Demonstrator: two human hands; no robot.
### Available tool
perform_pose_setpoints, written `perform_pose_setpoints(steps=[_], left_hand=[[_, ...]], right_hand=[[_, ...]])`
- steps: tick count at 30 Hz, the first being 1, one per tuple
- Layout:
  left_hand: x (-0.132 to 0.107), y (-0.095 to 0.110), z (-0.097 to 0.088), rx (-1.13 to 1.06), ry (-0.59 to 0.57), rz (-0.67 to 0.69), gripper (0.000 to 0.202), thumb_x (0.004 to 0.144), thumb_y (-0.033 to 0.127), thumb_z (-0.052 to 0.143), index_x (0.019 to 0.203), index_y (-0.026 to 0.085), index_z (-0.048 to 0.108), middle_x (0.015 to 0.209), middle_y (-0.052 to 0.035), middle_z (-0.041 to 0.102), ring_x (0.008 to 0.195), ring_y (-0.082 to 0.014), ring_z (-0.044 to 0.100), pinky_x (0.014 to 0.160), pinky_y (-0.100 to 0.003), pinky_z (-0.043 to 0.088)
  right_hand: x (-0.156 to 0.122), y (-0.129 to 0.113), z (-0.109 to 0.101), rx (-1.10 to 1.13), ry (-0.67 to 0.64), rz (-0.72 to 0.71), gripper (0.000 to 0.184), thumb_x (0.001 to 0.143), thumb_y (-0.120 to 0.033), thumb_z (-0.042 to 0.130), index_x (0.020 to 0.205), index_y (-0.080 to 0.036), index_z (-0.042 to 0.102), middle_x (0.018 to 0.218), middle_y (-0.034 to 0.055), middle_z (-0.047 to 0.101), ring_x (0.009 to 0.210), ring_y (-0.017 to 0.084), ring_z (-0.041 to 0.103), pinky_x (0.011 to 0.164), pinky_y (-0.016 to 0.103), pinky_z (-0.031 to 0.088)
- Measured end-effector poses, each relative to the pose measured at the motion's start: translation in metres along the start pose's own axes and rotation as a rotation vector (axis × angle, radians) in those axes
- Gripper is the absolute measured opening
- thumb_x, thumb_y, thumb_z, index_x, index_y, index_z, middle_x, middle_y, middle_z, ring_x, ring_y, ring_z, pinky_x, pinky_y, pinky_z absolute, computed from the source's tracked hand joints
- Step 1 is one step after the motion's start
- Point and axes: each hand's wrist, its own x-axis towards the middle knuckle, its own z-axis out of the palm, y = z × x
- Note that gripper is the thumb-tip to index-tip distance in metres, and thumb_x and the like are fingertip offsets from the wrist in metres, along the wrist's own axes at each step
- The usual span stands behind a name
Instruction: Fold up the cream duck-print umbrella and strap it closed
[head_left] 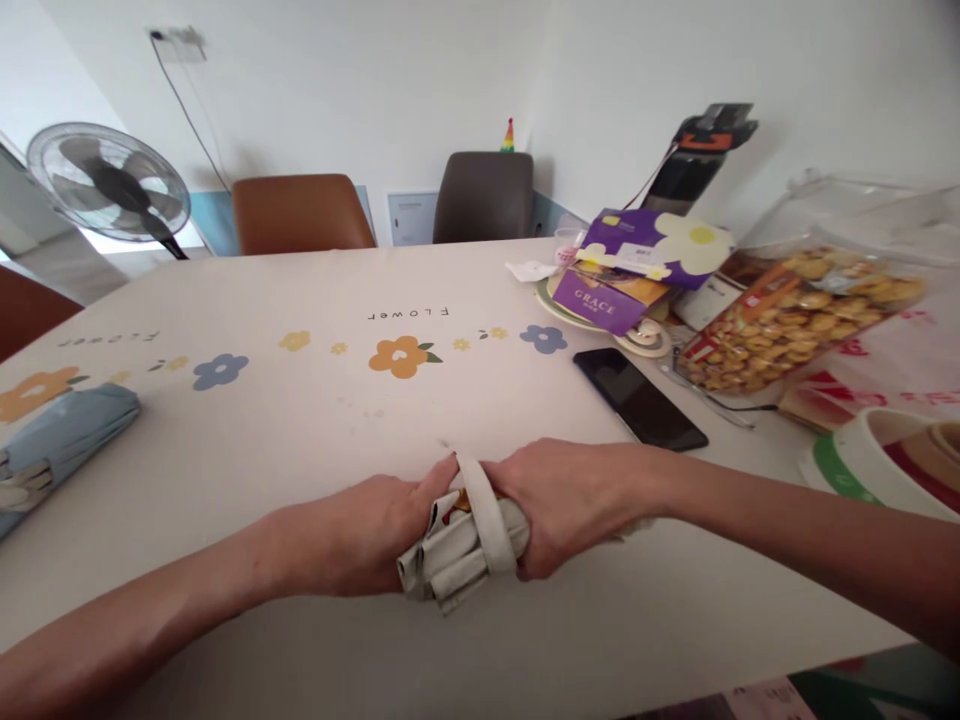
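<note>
Both of my hands meet over a rolled beige cloth bundle (450, 560) near the table's front edge. My left hand (367, 535) is closed on the bundle's left end, thumb pointing forward. My right hand (570, 505) grips its right end, fingers curled under. A beige strap (484, 510) loops over the bundle between the two hands. A bit of red and yellow print shows inside the roll.
The table wears a cream flower-print cloth (300, 400). A black phone (639, 398) lies right of centre. Purple boxes (637, 265), a bag of snacks (795, 315) and bowls (892, 460) crowd the right side. A blue folded item (56, 440) lies left. Two chairs (300, 212) and a fan (109, 185) stand behind.
</note>
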Motion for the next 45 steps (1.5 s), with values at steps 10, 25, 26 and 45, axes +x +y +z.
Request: perform_pose_setpoints(steps=[10,25,26,45], left_hand=[[-0.010,-0.008,-0.053,-0.239,-0.102,-0.181,0.055,0.079,0.027,0.054,0.132,0.026,0.040,0.127,-0.0065,0.053,0.108,-0.0219,0.052,0.088,-0.031,0.041],[0.008,-0.010,-0.029,-0.329,0.433,-0.490,0.020,0.080,0.035,0.050,0.075,0.018,0.058,0.066,0.0029,0.055,0.060,-0.0097,0.045,0.052,-0.021,0.034],[0.008,-0.011,-0.029,-0.323,0.420,-0.498,0.020,0.080,0.036,0.050,0.074,0.018,0.057,0.065,0.0029,0.055,0.059,-0.0098,0.045,0.051,-0.021,0.033],[0.006,0.015,0.046,1.185,0.643,-0.023,0.050,0.078,0.014,0.051,0.124,-0.004,0.043,0.127,-0.0241,0.048,0.125,-0.0360,0.037,0.105,-0.054,0.028]], right_hand=[[0.007,0.003,0.008,-0.139,0.138,0.107,0.035,0.064,-0.033,0.055,0.095,-0.018,0.051,0.071,0.0046,0.062,0.057,0.021,0.058,0.045,0.026,0.031],[0.010,0.000,0.022,-0.147,0.275,0.174,0.035,0.068,-0.036,0.054,0.096,-0.017,0.046,0.065,0.0021,0.060,0.048,0.019,0.055,0.042,0.025,0.022],[0.010,0.000,0.024,-0.152,0.285,0.166,0.035,0.069,-0.035,0.054,0.096,-0.016,0.046,0.065,0.0021,0.060,0.048,0.019,0.055,0.042,0.026,0.022],[0.009,0.005,0.010,0.170,0.214,0.354,0.037,0.061,-0.047,0.064,0.082,-0.018,0.054,0.073,0.0053,0.062,0.062,0.020,0.057,0.050,0.027,0.035]])
